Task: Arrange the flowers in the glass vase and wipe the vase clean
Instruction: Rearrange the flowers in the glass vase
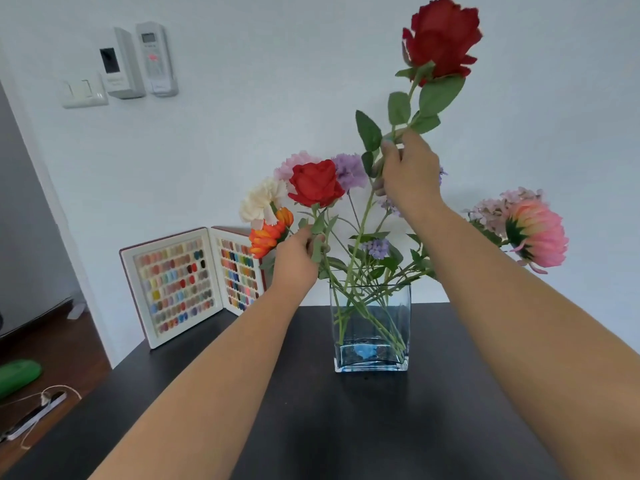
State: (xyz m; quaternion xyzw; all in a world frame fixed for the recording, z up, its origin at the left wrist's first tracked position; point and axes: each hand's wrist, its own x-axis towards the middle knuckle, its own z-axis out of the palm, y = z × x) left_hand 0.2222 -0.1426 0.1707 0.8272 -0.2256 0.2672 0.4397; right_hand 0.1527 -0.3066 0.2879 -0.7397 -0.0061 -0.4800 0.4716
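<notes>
Head camera gives me both forearms reaching out over a dark counter (346,427) toward a square glass vase (372,327) that stands upright near the counter's far edge, with a shallow layer of blue-tinted water at its base. My right hand (410,171) is raised above the vase, its fingers (389,147) curled round the stem of a tall red rose (441,39); the bloom sits well above the hand, and the stem runs down from the grip into the vase mouth. My left hand (298,254) is lower and just left of the vase rim, fingers pinched on the leafy stem of a shorter red rose (316,183), whose head stands directly above that hand. Around these two I see a cream carnation (263,200), an orange flower (270,233), pink and lilac carnations behind, small purple blossoms (377,247) among the stems, and a large pink dahlia (536,233) leaning out to the right. All the stems cross inside the glass.

Behind the counter, against a pale wall, stands an open display case of coloured nail swatches (194,282). High on the wall are a light switch (83,91) and two mounted remote controls (138,60). To the left, a wooden floor (52,341) with a green object (17,375) lying on it.
</notes>
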